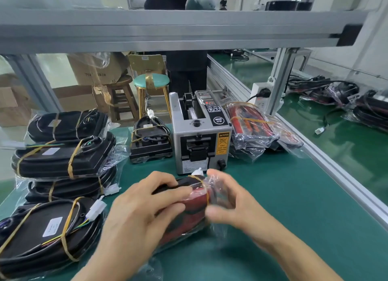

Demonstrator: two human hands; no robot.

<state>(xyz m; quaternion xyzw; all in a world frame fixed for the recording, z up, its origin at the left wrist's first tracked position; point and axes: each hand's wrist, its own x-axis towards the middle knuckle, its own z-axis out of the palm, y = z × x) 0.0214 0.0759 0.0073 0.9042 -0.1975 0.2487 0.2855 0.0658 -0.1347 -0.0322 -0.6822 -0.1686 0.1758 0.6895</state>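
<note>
A red and black part [190, 205] bound with a yellow rubber band lies on the green bench mat [283, 207], partly inside a clear plastic bag [216, 182]. My left hand [142, 205] lies over its left side, fingers spread across the top. My right hand [224, 199] grips the bag and the part's right end; it is blurred. A white connector [197, 171] sticks out at the part's far end.
A grey tape dispenser machine [200, 134] stands just behind the part. Several bagged black parts [63, 155] are stacked on the left; bagged red ones [254, 125] lie to the right. An aluminium rail [327, 161] edges the mat on the right. A person stands beyond the bench.
</note>
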